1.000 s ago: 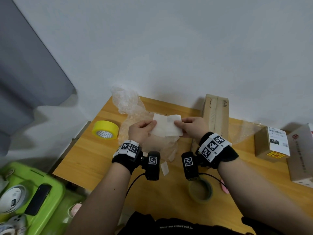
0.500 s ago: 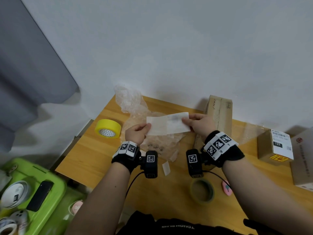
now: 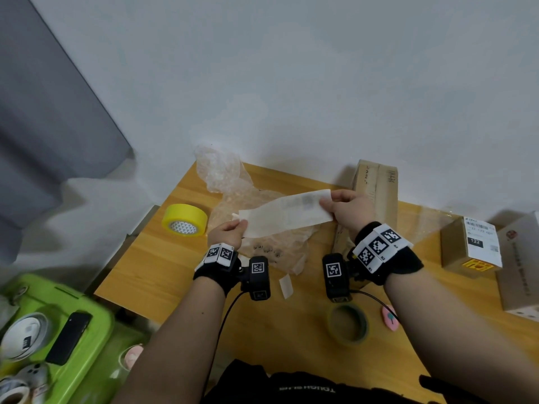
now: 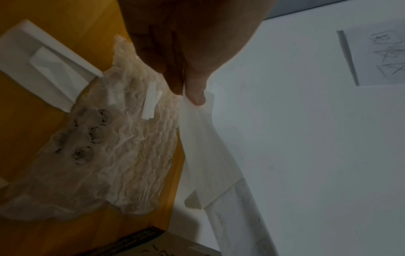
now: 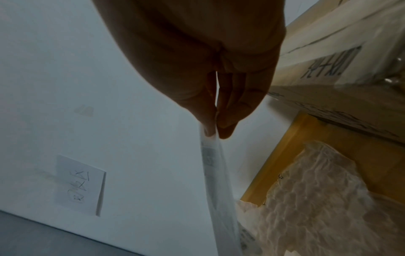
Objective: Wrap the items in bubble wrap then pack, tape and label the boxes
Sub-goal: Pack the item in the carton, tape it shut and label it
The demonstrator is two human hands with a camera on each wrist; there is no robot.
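Both hands raised above the wooden table, stretching a long white label strip between them. Left hand pinching the strip's lower left end, thumb and fingers closed tight on the paper corner. Right hand pinching the higher right end, thumb and fingers pressed together on the edge. Strip held taut, tilted up toward the right hand, faint grey print near that end, too blurred to read. Held in the air directly above the bubble wrap, not touching it.

Bubble wrap lying crumpled on the table, reaching back to the wall, with dark printed marks on the part nearest the person. Yellow tape roll just left of the bubble wrap, flat on its side. Small white paper slip on the table just in front of the bubble wrap. Tall cardboard box standing just right of the bubble wrap, against the wall, behind the right hand. Further right of the bubble wrap, well apart, a small cardboard box with a printed label reading 122, touching or just beside a larger box at the frame edge. Brownish tape roll and a small pink object on the table in front of the bubble wrap, toward the right forearm. Green bin on the floor, down left of the table.
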